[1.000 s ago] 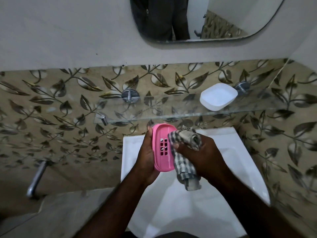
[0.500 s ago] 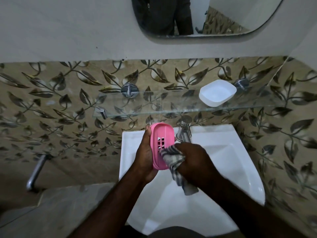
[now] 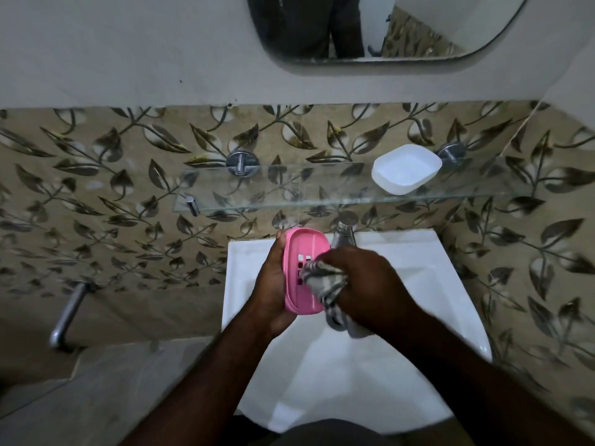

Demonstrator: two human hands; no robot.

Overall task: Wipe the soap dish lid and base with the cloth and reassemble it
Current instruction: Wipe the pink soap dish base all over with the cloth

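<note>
My left hand [image 3: 272, 284] holds the pink soap dish base [image 3: 302, 252], a slotted tray tilted on its side above the sink. My right hand [image 3: 367, 284] is closed on a grey checked cloth [image 3: 325, 281] and presses it against the middle of the pink tray's inner face, covering part of the drain slots. The cloth's loose end hangs down below the hand. The white soap dish lid [image 3: 405, 169] lies hollow side up on the glass shelf [image 3: 289, 191], apart from both hands.
A white sink [image 3: 402, 317] lies under the hands, with a chrome tap [image 3: 346, 231] just behind them. The glass shelf runs across the leaf-patterned tiled wall on chrome brackets [image 3: 241, 162]. A mirror [image 3: 370, 27] hangs above. A metal pipe [image 3: 69, 313] sticks out at lower left.
My right hand with the cloth has slid down across the pink tray's face, from near its upper edge to its middle. The left hand keeps the tray steady.
</note>
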